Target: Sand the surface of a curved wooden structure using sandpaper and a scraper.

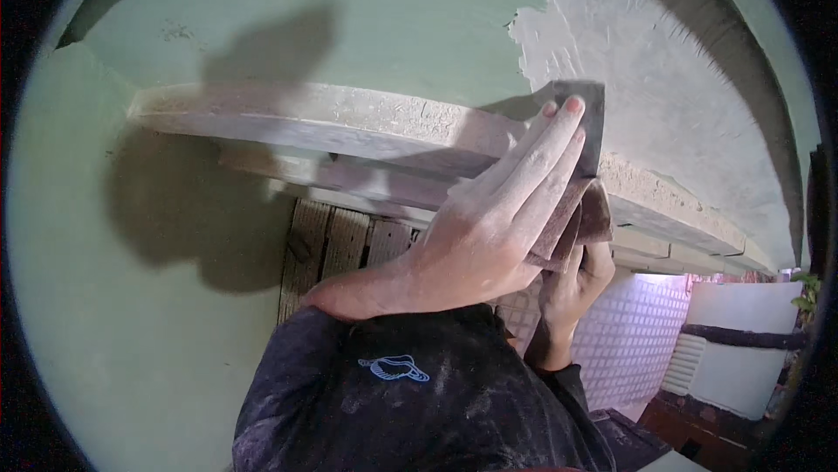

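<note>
My left hand [504, 210], coated in white dust, presses a sheet of abrasive paper [592, 118] with straight fingers against the edge of a white-plastered band. The sheet's grey upper part lies flat under the fingertips. Its brown lower part [592, 210] hangs in folds beside the palm. Just below these folds is my right hand [576, 282], fingers curled; the folds hide part of it, so whether it grips the sheet is unclear. Rough white plaster [661, 72] with a ragged edge meets the pale green wall [406, 20] above the hands.
A white ledge [314, 108] runs across beneath the green surface, with further ledges under it. Weathered wooden planks [344, 243] lie below. To the lower right are a tiled floor [628, 334] and a plant [808, 292]. Large shadows fall on the wall at left.
</note>
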Demonstrator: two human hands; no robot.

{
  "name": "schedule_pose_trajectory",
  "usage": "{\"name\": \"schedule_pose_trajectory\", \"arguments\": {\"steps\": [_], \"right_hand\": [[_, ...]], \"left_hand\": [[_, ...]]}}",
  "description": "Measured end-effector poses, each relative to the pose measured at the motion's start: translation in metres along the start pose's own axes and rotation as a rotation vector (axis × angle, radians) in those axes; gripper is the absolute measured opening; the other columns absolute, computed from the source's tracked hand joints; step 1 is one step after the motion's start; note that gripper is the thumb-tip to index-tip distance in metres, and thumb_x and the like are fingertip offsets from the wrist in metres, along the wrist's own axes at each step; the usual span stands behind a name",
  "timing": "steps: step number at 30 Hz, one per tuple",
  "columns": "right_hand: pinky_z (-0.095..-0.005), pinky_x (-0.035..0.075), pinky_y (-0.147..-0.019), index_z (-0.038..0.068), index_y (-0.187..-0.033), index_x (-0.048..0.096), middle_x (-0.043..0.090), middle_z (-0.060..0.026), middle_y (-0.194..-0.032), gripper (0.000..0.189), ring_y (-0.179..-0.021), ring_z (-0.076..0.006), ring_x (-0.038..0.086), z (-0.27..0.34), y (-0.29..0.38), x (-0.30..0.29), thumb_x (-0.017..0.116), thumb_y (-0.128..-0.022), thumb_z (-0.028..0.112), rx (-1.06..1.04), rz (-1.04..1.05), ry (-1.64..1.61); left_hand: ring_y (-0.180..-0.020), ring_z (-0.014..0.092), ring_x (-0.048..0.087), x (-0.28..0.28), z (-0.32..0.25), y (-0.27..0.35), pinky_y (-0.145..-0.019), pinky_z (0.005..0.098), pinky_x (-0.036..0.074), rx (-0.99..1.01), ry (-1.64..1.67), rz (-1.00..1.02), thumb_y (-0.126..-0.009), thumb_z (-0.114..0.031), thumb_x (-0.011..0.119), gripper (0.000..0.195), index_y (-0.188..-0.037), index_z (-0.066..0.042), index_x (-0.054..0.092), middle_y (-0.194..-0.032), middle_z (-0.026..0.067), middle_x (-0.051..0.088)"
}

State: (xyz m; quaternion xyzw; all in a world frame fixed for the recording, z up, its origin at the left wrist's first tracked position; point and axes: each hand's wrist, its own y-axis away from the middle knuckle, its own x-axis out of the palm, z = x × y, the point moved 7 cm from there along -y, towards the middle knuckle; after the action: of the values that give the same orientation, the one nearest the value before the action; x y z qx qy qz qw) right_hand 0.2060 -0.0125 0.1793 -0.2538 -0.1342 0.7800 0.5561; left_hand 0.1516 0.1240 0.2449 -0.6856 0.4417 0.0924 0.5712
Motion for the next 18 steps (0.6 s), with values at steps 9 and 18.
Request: {"name": "schedule_pose_trajectory", "arguments": {"steps": [9, 18], "right_hand": [[-0.0365, 0.039, -0.114, -0.013, -0.139, 0.057, 0.060, -0.0212, -0.145, 0.042, -0.135, -0.0264, 0.054, -0.001, 0.004, -0.006, 0.054, -0.105, 0.012, -0.003, -0.004, 0.044], [-0.0365, 0.042, -0.111, -0.013, -0.138, 0.058, 0.064, -0.0213, -0.139, 0.042, -0.129, -0.0235, 0.058, -0.002, 0.003, -0.004, 0.053, -0.106, 0.015, 0.031, 0.039, 0.091]], "left_hand": [[-0.145, 0.043, 0.046, 0.001, 0.001, 0.000, -0.111, 0.0422, 0.050, -0.020, 0.141, -0.076, -0.082, -0.006, 0.071, 0.066, -0.139, 0.019, 0.051, -0.160, 0.0324, 0.037], [-0.139, 0.047, 0.051, -0.004, 0.001, -0.003, -0.112, 0.0467, 0.049, -0.122, 0.146, -0.236, -0.087, -0.004, 0.073, 0.053, -0.131, 0.020, 0.055, -0.148, 0.0354, 0.050]]}}
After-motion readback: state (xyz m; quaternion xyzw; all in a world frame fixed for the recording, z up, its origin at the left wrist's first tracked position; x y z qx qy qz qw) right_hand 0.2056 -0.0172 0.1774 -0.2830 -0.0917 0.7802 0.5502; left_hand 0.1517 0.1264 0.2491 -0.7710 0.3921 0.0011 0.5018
